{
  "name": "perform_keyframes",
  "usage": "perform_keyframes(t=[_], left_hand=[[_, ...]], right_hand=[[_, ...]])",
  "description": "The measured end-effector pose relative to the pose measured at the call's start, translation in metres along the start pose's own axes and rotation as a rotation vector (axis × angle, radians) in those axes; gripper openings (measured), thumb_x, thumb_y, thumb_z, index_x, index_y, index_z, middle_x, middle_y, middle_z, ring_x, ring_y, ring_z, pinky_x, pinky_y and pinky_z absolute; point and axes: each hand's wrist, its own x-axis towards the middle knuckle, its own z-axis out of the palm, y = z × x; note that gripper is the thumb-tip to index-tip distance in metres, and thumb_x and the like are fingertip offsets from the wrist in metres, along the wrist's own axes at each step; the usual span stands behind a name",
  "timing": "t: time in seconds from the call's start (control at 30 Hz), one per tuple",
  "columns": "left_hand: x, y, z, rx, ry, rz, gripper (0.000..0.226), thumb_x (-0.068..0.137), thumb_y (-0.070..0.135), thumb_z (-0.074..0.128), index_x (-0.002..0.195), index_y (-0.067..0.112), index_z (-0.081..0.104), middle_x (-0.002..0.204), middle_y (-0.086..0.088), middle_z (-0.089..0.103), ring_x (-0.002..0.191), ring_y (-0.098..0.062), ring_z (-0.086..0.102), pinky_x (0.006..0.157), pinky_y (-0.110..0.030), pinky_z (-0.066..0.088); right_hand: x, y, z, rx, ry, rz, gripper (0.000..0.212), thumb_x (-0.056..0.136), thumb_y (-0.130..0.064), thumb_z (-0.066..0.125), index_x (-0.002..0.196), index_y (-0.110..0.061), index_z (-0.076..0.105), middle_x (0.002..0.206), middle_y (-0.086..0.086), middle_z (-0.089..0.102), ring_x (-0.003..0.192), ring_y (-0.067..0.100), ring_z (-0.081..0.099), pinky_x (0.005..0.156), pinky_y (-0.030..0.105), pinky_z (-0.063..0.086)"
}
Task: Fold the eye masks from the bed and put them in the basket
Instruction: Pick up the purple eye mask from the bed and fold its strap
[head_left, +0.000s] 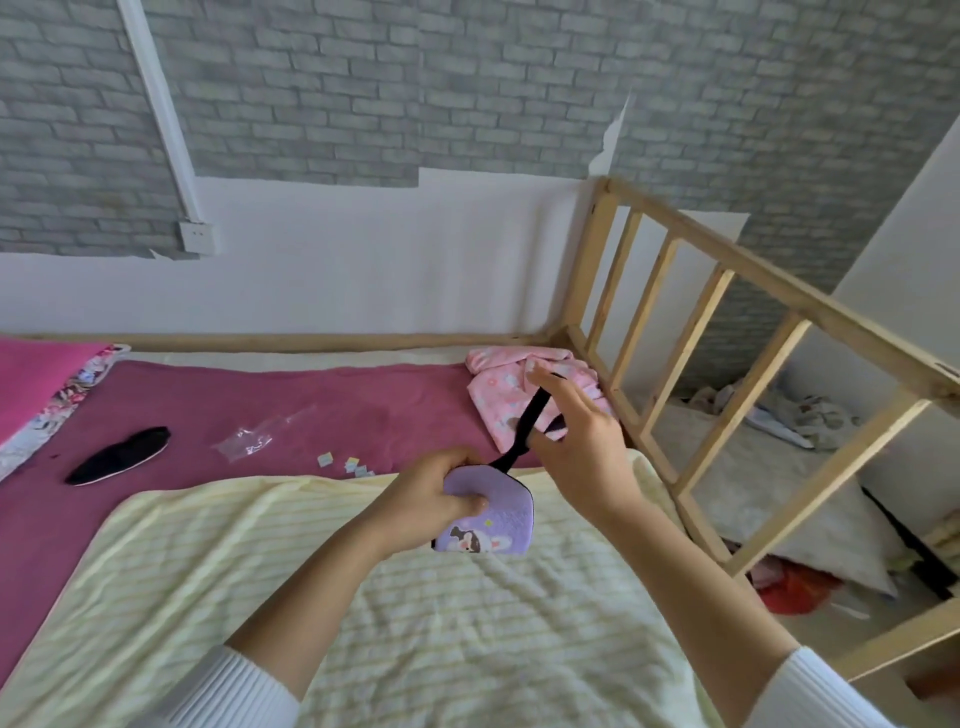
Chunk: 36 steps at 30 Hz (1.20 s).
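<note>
A purple eye mask (501, 522) with a cartoon rabbit print is folded in my left hand (436, 493), held over the pale yellow blanket. Its black elastic strap (527, 426) runs up and right, stretched taut by my right hand (576, 441), whose fingers hook it. A black eye mask (122, 454) lies flat on the magenta sheet at the left. No basket is in view.
A pink patterned cloth (511, 395) is bunched at the bed's far right corner. A clear plastic wrapper (247, 441) and small paper scraps (345, 464) lie on the magenta sheet (291, 400). The wooden bed rail (727, 332) stands to the right, with bedding beyond it.
</note>
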Motion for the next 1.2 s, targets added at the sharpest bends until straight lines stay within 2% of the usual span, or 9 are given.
perform_keyframes(t=[0.1,0.2,0.37,0.5,0.57,0.67,0.93,1.07,1.2], left_hand=[[0.001,0.005,0.006,-0.149,0.143,-0.018,0.009,0.080,0.026,0.071,0.082,0.020,0.064,0.069,0.008,0.067,0.063,-0.010,0.063,0.058,-0.028,0.047],[0.002,0.011,0.015,-0.207,0.244,-0.015,0.020,0.081,0.028,0.074,0.088,0.012,0.063,0.070,0.000,0.071,0.059,-0.011,0.068,0.057,-0.031,0.051],[-0.002,0.022,0.023,-0.169,0.401,0.174,0.035,0.084,0.022,0.070,0.111,0.040,0.058,0.080,-0.006,0.074,0.065,-0.020,0.070,0.057,-0.033,0.055],[0.000,0.026,0.019,-0.053,0.426,0.276,0.018,0.088,0.015,0.065,0.101,0.025,0.073,0.081,0.014,0.076,0.077,0.003,0.068,0.068,-0.017,0.050],[0.002,0.025,0.017,-0.121,0.498,0.268,0.014,0.087,0.010,0.064,0.094,0.020,0.072,0.082,0.018,0.074,0.079,0.005,0.067,0.068,-0.008,0.046],[0.006,0.023,0.015,-0.272,0.611,0.190,0.002,0.088,0.012,0.063,0.087,0.013,0.064,0.072,0.013,0.067,0.068,0.001,0.058,0.063,-0.009,0.042],[0.014,0.017,0.023,-0.509,0.924,0.002,0.016,0.087,0.012,0.061,0.080,0.026,0.056,0.079,0.009,0.061,0.073,-0.008,0.055,0.068,-0.021,0.043],[0.015,0.021,0.017,-0.677,0.978,-0.118,0.017,0.087,0.012,0.058,0.080,0.028,0.057,0.084,0.007,0.062,0.079,-0.014,0.059,0.074,-0.029,0.048],[0.013,0.020,0.008,-0.982,0.940,-0.266,0.013,0.091,0.010,0.055,0.086,0.021,0.060,0.084,0.000,0.061,0.074,-0.017,0.059,0.069,-0.032,0.049]], right_hand=[[-0.007,-0.009,0.009,0.247,0.043,0.259,0.042,0.073,-0.047,0.071,0.107,-0.024,0.063,0.089,-0.013,0.071,0.080,0.003,0.064,0.064,0.010,0.045],[-0.013,-0.019,0.017,0.437,0.036,0.340,0.042,0.066,-0.056,0.061,0.097,-0.027,0.063,0.078,-0.010,0.071,0.069,0.004,0.064,0.055,0.018,0.045],[-0.016,-0.022,0.023,0.544,0.044,0.385,0.027,0.079,-0.045,0.068,0.098,-0.027,0.065,0.064,-0.015,0.066,0.059,0.000,0.059,0.053,0.015,0.044],[-0.021,-0.020,0.028,0.579,0.056,0.375,0.031,0.080,-0.046,0.067,0.103,-0.026,0.064,0.081,0.004,0.071,0.073,0.020,0.065,0.066,0.037,0.053],[-0.025,-0.019,0.031,0.615,0.121,0.358,0.029,0.078,-0.044,0.064,0.100,-0.025,0.064,0.080,0.003,0.070,0.069,0.019,0.063,0.062,0.036,0.052],[-0.027,-0.015,0.040,0.609,0.238,0.395,0.022,0.080,-0.039,0.064,0.089,-0.019,0.065,0.073,-0.010,0.066,0.065,0.001,0.058,0.060,0.013,0.044],[-0.031,-0.006,0.053,0.667,0.489,0.604,0.021,0.081,-0.013,0.069,0.065,-0.021,0.058,0.063,-0.003,0.049,0.059,0.009,0.041,0.058,0.026,0.037],[-0.045,-0.013,0.058,0.496,0.231,0.421,0.026,0.077,-0.010,0.073,0.063,-0.026,0.059,0.071,-0.001,0.053,0.059,0.004,0.048,0.057,0.011,0.037],[-0.045,-0.013,0.059,0.357,-0.077,0.410,0.012,0.079,-0.021,0.073,0.070,-0.015,0.068,0.079,0.003,0.063,0.065,0.006,0.054,0.061,0.015,0.040]])
